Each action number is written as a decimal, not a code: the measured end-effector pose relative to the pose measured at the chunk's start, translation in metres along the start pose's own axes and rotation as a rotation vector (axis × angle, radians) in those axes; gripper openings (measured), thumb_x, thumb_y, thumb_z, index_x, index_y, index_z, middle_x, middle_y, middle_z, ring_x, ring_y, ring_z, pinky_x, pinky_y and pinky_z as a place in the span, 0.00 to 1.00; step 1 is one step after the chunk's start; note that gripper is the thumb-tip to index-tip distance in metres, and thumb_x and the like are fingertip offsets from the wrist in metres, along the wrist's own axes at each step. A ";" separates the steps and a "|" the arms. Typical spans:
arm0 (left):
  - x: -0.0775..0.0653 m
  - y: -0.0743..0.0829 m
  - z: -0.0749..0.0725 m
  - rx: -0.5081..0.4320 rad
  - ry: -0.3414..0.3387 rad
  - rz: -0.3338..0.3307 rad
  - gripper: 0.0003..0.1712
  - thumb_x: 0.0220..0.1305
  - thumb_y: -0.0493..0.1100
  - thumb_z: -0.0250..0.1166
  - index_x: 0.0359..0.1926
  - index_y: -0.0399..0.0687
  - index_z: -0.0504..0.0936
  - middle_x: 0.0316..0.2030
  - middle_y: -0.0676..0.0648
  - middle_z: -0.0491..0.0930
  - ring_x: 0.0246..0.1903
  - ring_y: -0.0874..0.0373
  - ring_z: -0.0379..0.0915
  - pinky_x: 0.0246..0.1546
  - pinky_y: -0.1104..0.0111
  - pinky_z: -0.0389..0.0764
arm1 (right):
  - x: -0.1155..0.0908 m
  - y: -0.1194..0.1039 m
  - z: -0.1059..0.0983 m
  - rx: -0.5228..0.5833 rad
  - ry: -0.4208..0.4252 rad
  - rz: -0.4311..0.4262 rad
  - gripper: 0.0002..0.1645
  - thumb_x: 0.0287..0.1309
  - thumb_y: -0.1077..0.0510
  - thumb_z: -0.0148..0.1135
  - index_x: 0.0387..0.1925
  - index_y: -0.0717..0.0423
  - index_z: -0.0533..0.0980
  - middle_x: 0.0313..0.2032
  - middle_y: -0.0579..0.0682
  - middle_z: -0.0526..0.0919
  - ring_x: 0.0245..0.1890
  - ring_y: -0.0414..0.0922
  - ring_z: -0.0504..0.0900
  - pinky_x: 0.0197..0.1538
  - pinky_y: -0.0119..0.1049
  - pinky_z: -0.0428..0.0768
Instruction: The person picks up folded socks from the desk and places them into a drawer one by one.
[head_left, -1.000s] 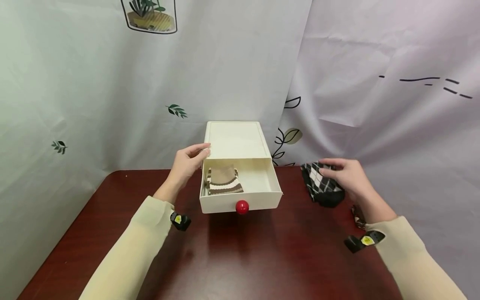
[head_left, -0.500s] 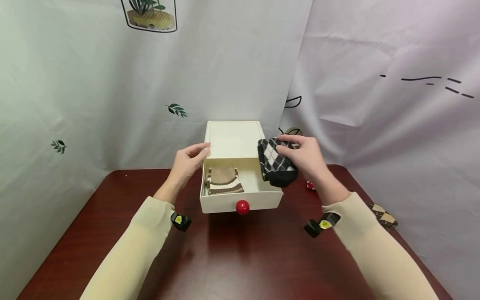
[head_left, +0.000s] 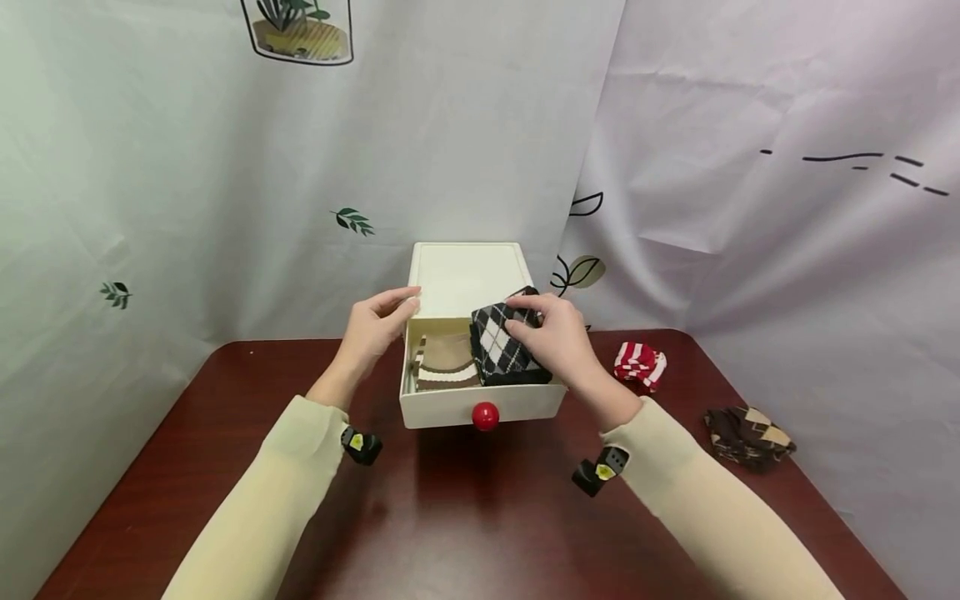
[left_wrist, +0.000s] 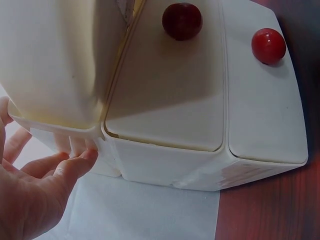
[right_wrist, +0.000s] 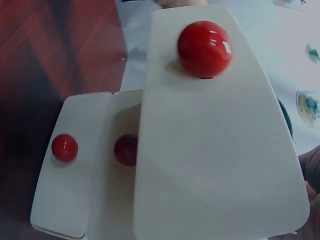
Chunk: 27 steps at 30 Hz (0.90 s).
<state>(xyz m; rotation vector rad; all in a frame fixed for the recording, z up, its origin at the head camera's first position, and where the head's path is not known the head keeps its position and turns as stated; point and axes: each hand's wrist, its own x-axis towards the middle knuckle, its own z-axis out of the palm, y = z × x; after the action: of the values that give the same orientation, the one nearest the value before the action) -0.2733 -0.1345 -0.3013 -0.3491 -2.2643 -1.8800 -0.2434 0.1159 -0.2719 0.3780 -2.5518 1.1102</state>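
Sock [head_left: 497,346], knitted argyle, pinched in right hand [head_left: 555,337], left hand [head_left: 375,325] relaxed against smooth cabinet [head_left: 467,279]

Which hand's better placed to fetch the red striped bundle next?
Likely the right hand, once free of the black argyle bundle: the red bundle lies nearer it; the left hand is across the drawer unit from it.

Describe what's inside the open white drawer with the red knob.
Tan, brown-and-white striped cloth lies left; at right, the right hand pinches black-and-white argyle cloth. The drawer is covered beneath them and at its rear.
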 end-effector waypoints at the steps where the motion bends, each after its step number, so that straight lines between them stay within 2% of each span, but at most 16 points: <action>1: 0.000 0.000 0.000 -0.002 0.002 0.003 0.22 0.65 0.44 0.60 0.57 0.38 0.76 0.43 0.48 0.77 0.30 0.62 0.66 0.29 0.73 0.71 | -0.001 -0.001 0.000 -0.028 0.000 -0.014 0.17 0.53 0.58 0.66 0.47 0.52 0.81 0.43 0.54 0.79 0.32 0.48 0.71 0.36 0.42 0.69; 4: 0.001 0.000 0.000 -0.008 0.010 0.008 0.22 0.64 0.43 0.60 0.56 0.37 0.76 0.43 0.48 0.78 0.31 0.63 0.67 0.30 0.72 0.71 | -0.004 -0.003 0.001 -0.077 -0.010 -0.039 0.17 0.52 0.58 0.66 0.46 0.53 0.81 0.42 0.54 0.79 0.35 0.50 0.72 0.39 0.44 0.69; 9: 0.001 0.000 0.001 -0.008 0.010 0.006 0.21 0.64 0.43 0.60 0.56 0.38 0.76 0.45 0.46 0.78 0.33 0.64 0.68 0.31 0.73 0.71 | -0.009 -0.002 0.003 -0.116 -0.065 -0.022 0.16 0.51 0.58 0.67 0.44 0.55 0.82 0.44 0.56 0.79 0.45 0.53 0.74 0.47 0.48 0.70; 16: 0.001 -0.001 0.001 -0.019 0.010 0.008 0.21 0.64 0.43 0.60 0.56 0.38 0.77 0.45 0.45 0.78 0.33 0.64 0.68 0.30 0.75 0.71 | -0.008 -0.003 0.006 -0.230 -0.184 -0.013 0.17 0.51 0.59 0.66 0.44 0.58 0.82 0.43 0.57 0.81 0.46 0.53 0.76 0.47 0.46 0.73; 23: 0.000 -0.002 0.000 -0.024 0.001 0.000 0.22 0.64 0.43 0.60 0.56 0.38 0.76 0.47 0.43 0.78 0.34 0.63 0.69 0.31 0.74 0.71 | -0.003 -0.006 0.010 -0.410 -0.343 -0.018 0.19 0.56 0.57 0.63 0.48 0.63 0.80 0.45 0.57 0.82 0.52 0.56 0.75 0.53 0.47 0.71; 27: 0.001 -0.002 0.000 -0.025 -0.006 0.001 0.22 0.64 0.43 0.60 0.57 0.38 0.76 0.50 0.41 0.77 0.37 0.64 0.70 0.34 0.73 0.72 | -0.004 -0.009 0.009 -0.445 -0.370 -0.021 0.22 0.57 0.55 0.63 0.51 0.62 0.78 0.47 0.57 0.81 0.53 0.56 0.73 0.54 0.47 0.70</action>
<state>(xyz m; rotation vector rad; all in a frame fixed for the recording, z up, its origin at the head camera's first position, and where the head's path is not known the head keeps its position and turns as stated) -0.2743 -0.1350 -0.3027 -0.3595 -2.2457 -1.9112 -0.2383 0.1034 -0.2733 0.5277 -3.0029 0.4660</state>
